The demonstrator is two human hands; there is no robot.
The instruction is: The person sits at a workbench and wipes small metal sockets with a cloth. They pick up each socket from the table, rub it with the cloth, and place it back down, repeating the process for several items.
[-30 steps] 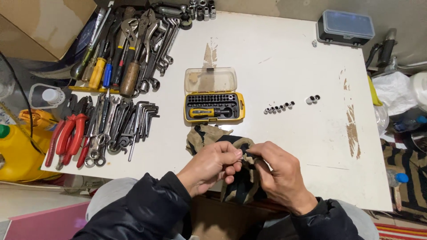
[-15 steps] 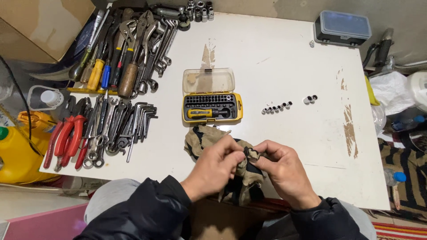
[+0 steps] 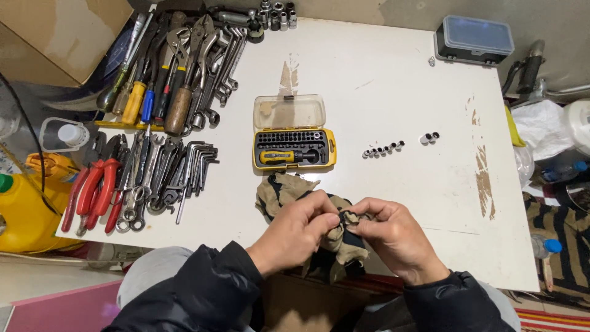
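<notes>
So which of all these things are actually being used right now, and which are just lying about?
In use:
left hand
right hand
rag

Lying about:
yellow bit case
row of sockets
wrenches
red pliers
screwdrivers
lidded box

Your left hand (image 3: 299, 229) and right hand (image 3: 393, 235) meet at the tabletop's (image 3: 393, 80) near edge, both pinching a cloth (image 3: 289, 187) lying there. Just beyond the cloth sits an open bit case (image 3: 294, 140). Right of it lies a row of sockets (image 3: 382, 149). Wrenches and pliers (image 3: 147, 172) lie far left; a closed box (image 3: 475, 40) rests at the far right corner.
</notes>
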